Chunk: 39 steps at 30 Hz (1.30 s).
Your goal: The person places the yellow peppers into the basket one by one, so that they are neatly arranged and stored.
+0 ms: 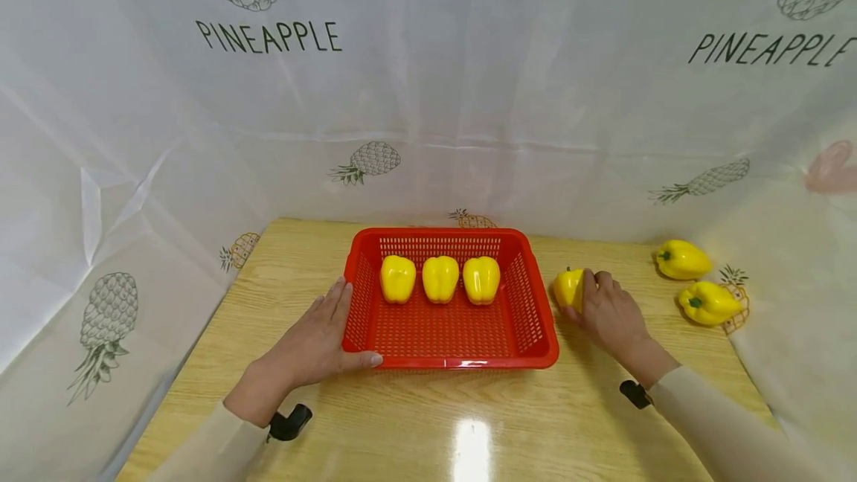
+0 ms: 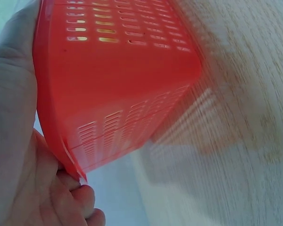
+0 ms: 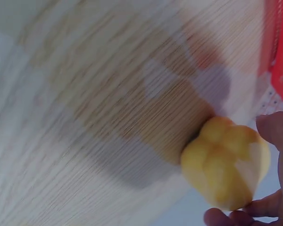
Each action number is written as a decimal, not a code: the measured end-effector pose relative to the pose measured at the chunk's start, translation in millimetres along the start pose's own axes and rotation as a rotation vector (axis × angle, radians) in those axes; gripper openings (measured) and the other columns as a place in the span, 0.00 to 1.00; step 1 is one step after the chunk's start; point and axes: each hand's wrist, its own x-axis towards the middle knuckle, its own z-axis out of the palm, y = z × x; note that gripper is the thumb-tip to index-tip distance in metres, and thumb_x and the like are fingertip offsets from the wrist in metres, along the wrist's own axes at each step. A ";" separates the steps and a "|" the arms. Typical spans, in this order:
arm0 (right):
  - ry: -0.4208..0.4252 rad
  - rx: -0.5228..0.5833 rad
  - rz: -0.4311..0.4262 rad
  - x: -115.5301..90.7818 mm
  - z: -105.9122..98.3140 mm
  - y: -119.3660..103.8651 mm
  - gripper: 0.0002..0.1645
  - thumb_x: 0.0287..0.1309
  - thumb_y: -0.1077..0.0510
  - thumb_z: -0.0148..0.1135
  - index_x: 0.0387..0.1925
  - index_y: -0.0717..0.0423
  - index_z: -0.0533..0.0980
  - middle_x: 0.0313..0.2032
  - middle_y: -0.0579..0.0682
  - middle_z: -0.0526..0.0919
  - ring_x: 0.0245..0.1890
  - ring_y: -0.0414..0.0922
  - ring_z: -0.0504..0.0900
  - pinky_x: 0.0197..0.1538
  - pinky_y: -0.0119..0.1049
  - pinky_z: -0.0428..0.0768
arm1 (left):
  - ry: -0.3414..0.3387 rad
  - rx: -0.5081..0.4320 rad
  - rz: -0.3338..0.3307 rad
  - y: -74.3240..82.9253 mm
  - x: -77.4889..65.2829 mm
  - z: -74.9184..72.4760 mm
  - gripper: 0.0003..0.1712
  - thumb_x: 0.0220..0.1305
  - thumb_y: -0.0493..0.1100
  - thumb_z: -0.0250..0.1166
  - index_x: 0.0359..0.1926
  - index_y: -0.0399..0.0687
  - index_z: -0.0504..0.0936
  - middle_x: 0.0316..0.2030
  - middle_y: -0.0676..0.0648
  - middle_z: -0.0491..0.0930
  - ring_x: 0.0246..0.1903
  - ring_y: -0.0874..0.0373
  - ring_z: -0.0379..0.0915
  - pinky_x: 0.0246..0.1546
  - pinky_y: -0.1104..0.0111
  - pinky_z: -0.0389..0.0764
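Left hand [image 1: 315,339] at the red basket's [image 1: 442,363] 8 o'clock corner, fingers straight along the rim, thumb spread wide from them; right hand [image 1: 612,318] narrowed, gripping a yellow pepper [image 1: 567,289] just outside the basket at 3 o'clock. Inside, three peppers [image 1: 440,279] sit in a row toward 12 o'clock; two more peppers [image 1: 683,259] lie well out at 3 o'clock.

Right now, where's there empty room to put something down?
The table is bare in front of the red basket, between the sleeves. The basket's front half is free too, nearer than its three peppers. It's crowded at the basket's right, where the right hand holds a pepper; two more peppers sit far right.
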 end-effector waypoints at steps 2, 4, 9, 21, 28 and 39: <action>-0.018 -0.006 0.006 -0.9 -4.6 -2.2 0.46 0.58 0.45 0.77 0.56 0.79 0.66 0.42 0.75 0.76 0.29 0.63 0.79 0.30 0.58 0.84 | -0.002 -0.002 -0.002 0.0 0.1 -0.7 0.81 0.54 0.89 0.57 0.83 0.30 0.43 0.84 0.31 0.39 0.83 0.35 0.42 0.81 0.42 0.51; -0.046 -0.013 0.012 -1.0 -11.0 -2.5 0.47 0.58 0.42 0.76 0.57 0.77 0.66 0.44 0.74 0.77 0.34 0.65 0.80 0.34 0.60 0.84 | -0.002 -0.006 -0.002 0.2 0.2 -1.4 0.81 0.54 0.89 0.58 0.83 0.30 0.44 0.84 0.31 0.39 0.83 0.35 0.42 0.81 0.42 0.51; -0.126 -0.038 -0.063 1.6 -25.4 6.1 0.57 0.53 0.38 0.80 0.66 0.76 0.66 0.57 0.74 0.76 0.53 0.70 0.79 0.53 0.68 0.82 | 0.002 -0.007 -0.001 0.1 0.3 -1.8 0.80 0.54 0.88 0.59 0.83 0.30 0.44 0.84 0.31 0.39 0.83 0.35 0.42 0.81 0.41 0.52; -0.276 -0.105 -0.268 15.7 -24.4 23.9 0.74 0.45 0.33 0.83 0.78 0.71 0.57 0.75 0.70 0.66 0.75 0.68 0.66 0.75 0.69 0.64 | -0.002 -0.007 -0.003 -1.0 -0.3 -2.2 0.80 0.55 0.87 0.61 0.83 0.30 0.43 0.84 0.31 0.39 0.83 0.35 0.41 0.81 0.42 0.51; -0.294 -0.123 -0.266 18.8 -14.0 24.1 0.71 0.47 0.35 0.83 0.77 0.72 0.58 0.74 0.71 0.67 0.73 0.68 0.67 0.75 0.69 0.64 | 0.010 0.003 0.011 -0.1 0.6 -1.7 0.79 0.56 0.86 0.62 0.82 0.29 0.44 0.83 0.30 0.40 0.83 0.35 0.42 0.81 0.42 0.51; -0.220 -0.090 -0.241 22.6 -6.4 26.6 0.62 0.47 0.43 0.85 0.70 0.74 0.63 0.64 0.72 0.75 0.63 0.69 0.77 0.69 0.69 0.72 | 0.002 -0.001 -0.001 -1.2 0.1 -1.4 0.79 0.56 0.86 0.61 0.83 0.29 0.43 0.83 0.30 0.39 0.83 0.35 0.42 0.81 0.41 0.50</action>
